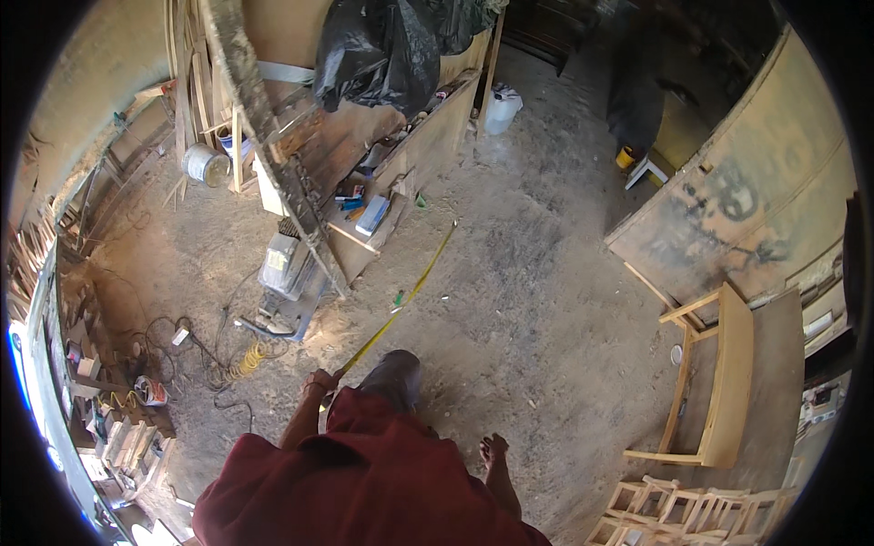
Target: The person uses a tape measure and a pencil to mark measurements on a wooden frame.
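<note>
My left hand (321,380) is closed around the near end of a yellow tape measure (421,281). Its blade runs out ahead and to the right, over the dusty floor, with the far tip near the low wooden partition. A small green piece (398,298) shows beside the blade, about halfway along. My right hand (493,447) hangs low at my right side, fingers loosely bent and apart, with nothing visible in it.
A grey machine (284,266) stands left of the tape, near a coiled yellow hose (246,360) and cables. A wooden frame (721,382) stands at right, above slatted wooden pieces (687,514). Farther off are a white bucket (502,109) and a dim person (637,86).
</note>
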A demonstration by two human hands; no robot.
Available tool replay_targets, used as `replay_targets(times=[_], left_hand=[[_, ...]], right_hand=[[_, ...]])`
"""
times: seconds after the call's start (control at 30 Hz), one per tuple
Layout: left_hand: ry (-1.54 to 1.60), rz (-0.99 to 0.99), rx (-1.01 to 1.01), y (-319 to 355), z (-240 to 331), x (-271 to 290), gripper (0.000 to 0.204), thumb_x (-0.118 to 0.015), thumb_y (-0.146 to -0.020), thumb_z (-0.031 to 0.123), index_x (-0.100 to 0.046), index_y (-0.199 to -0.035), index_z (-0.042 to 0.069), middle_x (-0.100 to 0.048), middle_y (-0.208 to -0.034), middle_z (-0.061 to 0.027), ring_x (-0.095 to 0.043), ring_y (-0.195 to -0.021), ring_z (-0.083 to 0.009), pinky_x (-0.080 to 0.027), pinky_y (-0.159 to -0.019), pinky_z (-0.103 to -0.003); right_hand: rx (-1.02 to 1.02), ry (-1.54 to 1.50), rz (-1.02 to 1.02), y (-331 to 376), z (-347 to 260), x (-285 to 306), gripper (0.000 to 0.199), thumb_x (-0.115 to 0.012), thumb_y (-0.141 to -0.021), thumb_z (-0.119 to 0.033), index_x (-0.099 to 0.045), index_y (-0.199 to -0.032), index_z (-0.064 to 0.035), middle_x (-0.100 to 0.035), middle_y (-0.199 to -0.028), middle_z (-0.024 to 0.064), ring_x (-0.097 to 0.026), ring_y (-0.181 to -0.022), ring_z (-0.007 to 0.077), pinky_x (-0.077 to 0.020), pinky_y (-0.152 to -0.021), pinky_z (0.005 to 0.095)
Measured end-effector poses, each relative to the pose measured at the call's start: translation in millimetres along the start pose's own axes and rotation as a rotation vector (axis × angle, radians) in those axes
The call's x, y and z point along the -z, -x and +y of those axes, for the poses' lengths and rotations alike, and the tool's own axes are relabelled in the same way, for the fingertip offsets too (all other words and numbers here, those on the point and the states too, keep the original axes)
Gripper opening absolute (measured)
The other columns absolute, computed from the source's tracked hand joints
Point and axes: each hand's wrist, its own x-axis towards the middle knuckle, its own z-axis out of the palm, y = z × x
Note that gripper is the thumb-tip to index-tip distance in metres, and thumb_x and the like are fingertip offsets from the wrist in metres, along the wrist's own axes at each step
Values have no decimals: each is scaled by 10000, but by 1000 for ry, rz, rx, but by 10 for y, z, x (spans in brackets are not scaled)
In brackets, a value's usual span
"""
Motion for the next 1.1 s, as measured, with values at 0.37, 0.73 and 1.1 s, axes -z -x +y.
replay_targets(times=[0.37, 0.73, 1.1], left_hand=[[-16, -350, 341, -1270, 609, 0, 423, -567, -867, 560, -721, -805, 170, -688, -711, 36, -667, -622, -120, -536, -614, -302], [3, -204, 469, -624, 1674, 30, 560, -564, -814, 678, -747, -969, 172, -718, -935, -24, -688, -905, -164, -535, -762, -326], [406, -124, 922, 1197, 3414, -180, 545, -572, -806, 589, -733, -1001, 107, -709, -1006, -131, -671, -982, -266, -506, -827, -397]], right_hand=[[345, 1184, -262, -1181, -2290, -2139, 261, -469, -925, -320, -584, -1081, -145, -674, -1015, 139, -640, -682, 285, -508, -556, 400], [1250, 1424, -476, -1785, -4932, -6063, 324, -609, -839, -322, -691, -853, -8, -689, -806, 169, -656, -747, 332, -504, -720, 425], [-61, 933, -1203, 88, -3332, -9309, 157, -636, -903, -298, -646, -907, -141, -618, -670, -37, -493, -524, 73, -385, -432, 200]])
